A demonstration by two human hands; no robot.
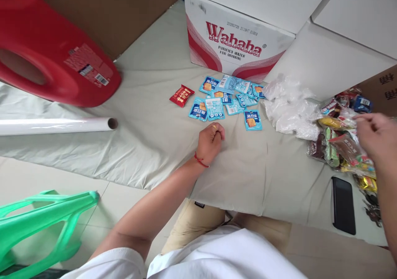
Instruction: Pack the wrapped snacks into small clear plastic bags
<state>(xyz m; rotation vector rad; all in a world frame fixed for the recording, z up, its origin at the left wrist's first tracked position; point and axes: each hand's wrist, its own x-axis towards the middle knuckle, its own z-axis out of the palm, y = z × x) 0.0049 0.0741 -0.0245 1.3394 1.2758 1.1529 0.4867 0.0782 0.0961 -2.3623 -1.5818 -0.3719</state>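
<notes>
My left hand (pixel 211 143) rests on the cloth-covered table as a closed fist, just below several blue snack packets (pixel 214 107); whatever it may hold is hidden. One blue packet (pixel 253 120) lies a little apart, to the right of the fist. A small red packet (pixel 182 95) sits left of the blue ones. At the right, my right hand (pixel 376 132) is over a pile of mixed wrapped snacks (pixel 345 146), its thumb and fingertips pinched together at a clear wrapper. Clear plastic packets (pixel 291 107) are heaped between the blue packets and the mixed pile.
Behind the packets stands a Wahaha carton (pixel 235 39). A red jug (pixel 77 63) and a white roll (pixel 58 126) are at the left, a green stool (pixel 52 212) below them. A black phone (pixel 343 205) and keys (pixel 373 208) lie near the right front edge.
</notes>
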